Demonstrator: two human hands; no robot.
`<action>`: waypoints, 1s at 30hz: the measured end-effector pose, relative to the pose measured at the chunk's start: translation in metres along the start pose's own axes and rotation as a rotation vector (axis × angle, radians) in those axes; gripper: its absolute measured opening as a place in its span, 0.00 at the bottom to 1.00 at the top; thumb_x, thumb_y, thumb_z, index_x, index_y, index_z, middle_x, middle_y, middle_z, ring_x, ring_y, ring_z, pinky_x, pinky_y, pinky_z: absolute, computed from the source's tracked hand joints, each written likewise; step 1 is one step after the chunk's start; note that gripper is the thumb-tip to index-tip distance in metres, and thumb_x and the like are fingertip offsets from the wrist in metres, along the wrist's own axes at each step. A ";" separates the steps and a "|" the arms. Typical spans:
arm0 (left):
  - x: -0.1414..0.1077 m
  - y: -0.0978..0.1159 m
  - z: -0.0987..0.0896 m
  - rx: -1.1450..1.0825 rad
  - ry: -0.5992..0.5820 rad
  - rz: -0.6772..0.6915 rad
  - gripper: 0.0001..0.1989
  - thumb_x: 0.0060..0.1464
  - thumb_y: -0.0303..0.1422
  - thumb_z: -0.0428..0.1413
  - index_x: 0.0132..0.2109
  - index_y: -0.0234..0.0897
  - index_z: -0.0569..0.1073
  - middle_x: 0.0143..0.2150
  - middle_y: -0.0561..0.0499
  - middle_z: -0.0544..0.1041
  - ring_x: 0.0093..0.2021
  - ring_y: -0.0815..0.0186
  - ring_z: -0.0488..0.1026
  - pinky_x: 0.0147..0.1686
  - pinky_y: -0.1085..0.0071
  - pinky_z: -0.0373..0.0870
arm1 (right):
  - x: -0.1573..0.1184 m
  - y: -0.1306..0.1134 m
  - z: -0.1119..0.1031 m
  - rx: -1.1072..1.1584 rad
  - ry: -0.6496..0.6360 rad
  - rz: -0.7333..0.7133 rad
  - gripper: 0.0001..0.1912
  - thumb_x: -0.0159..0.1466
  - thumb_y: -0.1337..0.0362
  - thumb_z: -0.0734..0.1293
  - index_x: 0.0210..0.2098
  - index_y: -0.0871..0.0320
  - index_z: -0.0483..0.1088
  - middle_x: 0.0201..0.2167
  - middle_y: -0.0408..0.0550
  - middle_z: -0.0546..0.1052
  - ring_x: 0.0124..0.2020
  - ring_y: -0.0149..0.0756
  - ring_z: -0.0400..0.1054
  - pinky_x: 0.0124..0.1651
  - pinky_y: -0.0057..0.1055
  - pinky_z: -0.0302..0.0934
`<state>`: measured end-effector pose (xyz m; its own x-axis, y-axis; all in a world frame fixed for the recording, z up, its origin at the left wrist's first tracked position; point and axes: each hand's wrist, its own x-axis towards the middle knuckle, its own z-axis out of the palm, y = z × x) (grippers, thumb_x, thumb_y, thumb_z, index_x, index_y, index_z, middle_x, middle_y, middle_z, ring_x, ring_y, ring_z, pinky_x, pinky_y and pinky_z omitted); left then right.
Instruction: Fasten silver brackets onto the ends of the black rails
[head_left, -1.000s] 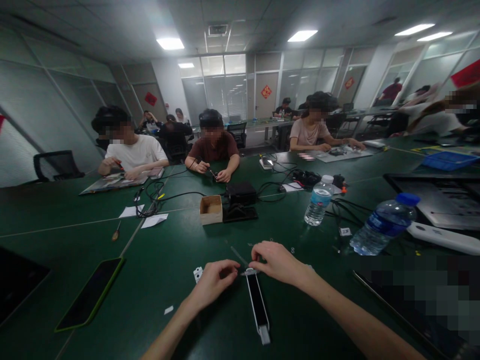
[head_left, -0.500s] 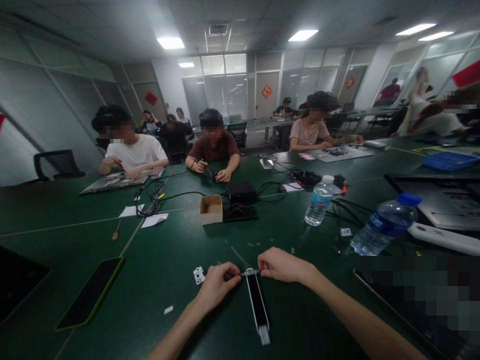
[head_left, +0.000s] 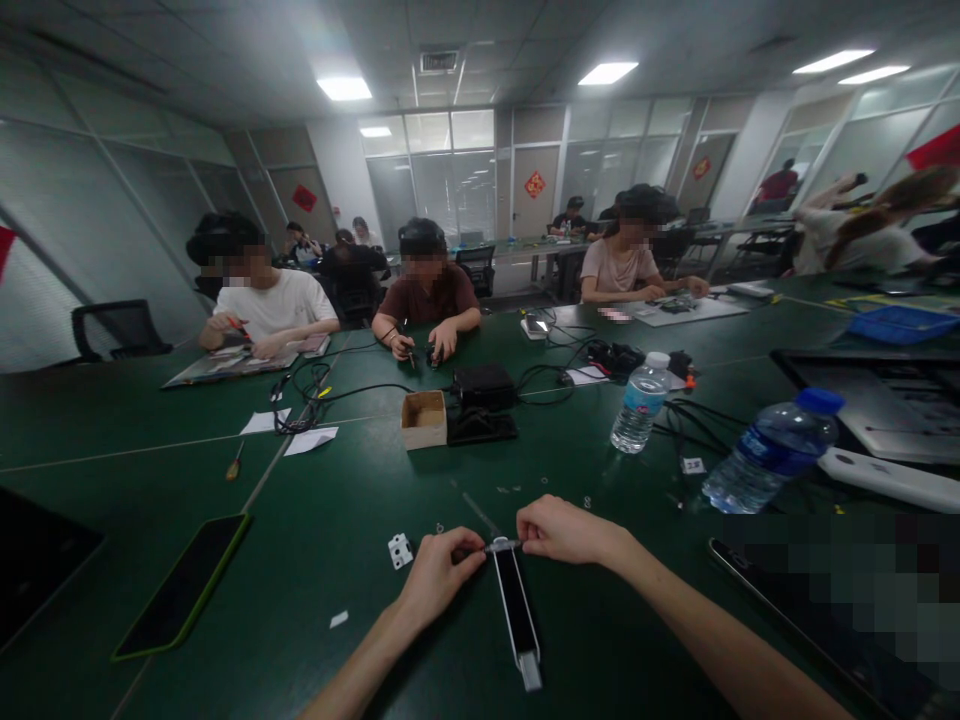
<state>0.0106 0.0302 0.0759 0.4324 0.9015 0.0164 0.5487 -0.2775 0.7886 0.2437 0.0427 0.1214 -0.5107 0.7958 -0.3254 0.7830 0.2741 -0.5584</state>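
Observation:
A long narrow device with a black face and white edges (head_left: pixel 515 610) lies on the green table in front of me, its pale end piece (head_left: pixel 529 670) nearest my body. A small grey crosspiece (head_left: pixel 502 545) spans its far end. My left hand (head_left: pixel 442 572) pinches the left end of that crosspiece between thumb and fingertips. At the right end, my right hand (head_left: pixel 562 528) has its fingers closed on the same piece. A white bracket with holes (head_left: pixel 400 551) lies left of my left hand, and a thin clear strip (head_left: pixel 478 512) lies beyond the device.
A green-edged phone (head_left: pixel 182 588) and a screwdriver (head_left: pixel 235 462) lie left. Ahead stand an open box (head_left: pixel 424 420) and a black case (head_left: pixel 482 386). Two bottles (head_left: pixel 641 402) (head_left: pixel 772 450), cables and a dark device (head_left: pixel 787 610) are at right. People sit across the table.
My left hand has shifted very slightly right, while my right hand stays nearly still. Across the table, the middle person's hands have moved apart a little.

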 end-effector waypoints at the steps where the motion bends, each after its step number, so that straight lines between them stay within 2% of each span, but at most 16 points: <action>1: 0.000 0.000 0.000 0.005 -0.001 0.003 0.08 0.55 0.33 0.55 0.39 0.37 0.77 0.36 0.52 0.80 0.34 0.64 0.75 0.35 0.72 0.68 | 0.000 0.001 -0.001 0.009 -0.009 0.000 0.06 0.62 0.67 0.66 0.39 0.58 0.73 0.35 0.43 0.76 0.35 0.33 0.72 0.33 0.25 0.62; 4: 0.000 -0.001 0.000 0.014 -0.004 0.002 0.08 0.55 0.33 0.56 0.40 0.38 0.77 0.37 0.52 0.80 0.34 0.64 0.75 0.34 0.72 0.68 | 0.001 0.007 -0.004 0.011 -0.009 -0.006 0.08 0.61 0.66 0.66 0.41 0.58 0.72 0.35 0.43 0.77 0.34 0.32 0.72 0.35 0.26 0.62; 7: 0.001 -0.004 0.002 0.014 -0.009 -0.007 0.08 0.54 0.33 0.56 0.40 0.37 0.77 0.36 0.52 0.80 0.33 0.64 0.74 0.33 0.72 0.67 | 0.004 0.020 -0.011 -0.100 0.112 0.030 0.10 0.62 0.65 0.66 0.44 0.56 0.71 0.34 0.43 0.76 0.35 0.34 0.71 0.38 0.27 0.62; 10: 0.001 -0.005 0.002 0.015 -0.016 -0.015 0.08 0.54 0.33 0.56 0.40 0.36 0.77 0.36 0.52 0.79 0.33 0.65 0.74 0.33 0.73 0.67 | 0.007 0.035 -0.017 -0.209 0.256 0.119 0.12 0.63 0.66 0.63 0.46 0.57 0.70 0.41 0.50 0.75 0.42 0.39 0.70 0.41 0.30 0.61; 12: 0.001 -0.005 0.001 0.023 -0.020 -0.008 0.08 0.55 0.34 0.56 0.40 0.37 0.77 0.36 0.52 0.79 0.33 0.65 0.73 0.33 0.73 0.67 | 0.009 0.045 -0.019 -0.227 0.296 0.154 0.14 0.64 0.68 0.62 0.49 0.58 0.68 0.46 0.53 0.73 0.46 0.42 0.68 0.43 0.32 0.61; 16: 0.001 -0.003 -0.001 0.027 -0.031 0.013 0.08 0.55 0.34 0.55 0.40 0.38 0.77 0.36 0.53 0.79 0.33 0.65 0.73 0.34 0.73 0.67 | 0.016 0.058 -0.017 -0.234 0.306 0.169 0.15 0.64 0.68 0.62 0.50 0.56 0.69 0.48 0.52 0.71 0.47 0.42 0.68 0.45 0.32 0.61; 22: 0.000 -0.001 0.000 0.072 -0.009 0.015 0.08 0.55 0.34 0.54 0.40 0.37 0.76 0.35 0.52 0.78 0.32 0.65 0.72 0.33 0.73 0.66 | 0.021 0.062 -0.014 -0.221 0.330 0.180 0.11 0.66 0.69 0.60 0.44 0.60 0.72 0.45 0.54 0.73 0.46 0.40 0.69 0.46 0.31 0.61; 30: -0.003 0.008 0.008 0.154 0.039 -0.010 0.08 0.56 0.33 0.53 0.39 0.38 0.76 0.34 0.52 0.78 0.32 0.64 0.72 0.32 0.72 0.65 | 0.019 0.058 -0.015 -0.194 0.331 0.205 0.07 0.63 0.73 0.61 0.35 0.61 0.71 0.40 0.53 0.73 0.39 0.38 0.69 0.36 0.27 0.59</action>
<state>0.0191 0.0225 0.0776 0.3998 0.9159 0.0354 0.6576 -0.3135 0.6850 0.2851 0.0816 0.0943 -0.2213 0.9658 -0.1351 0.9248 0.1639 -0.3434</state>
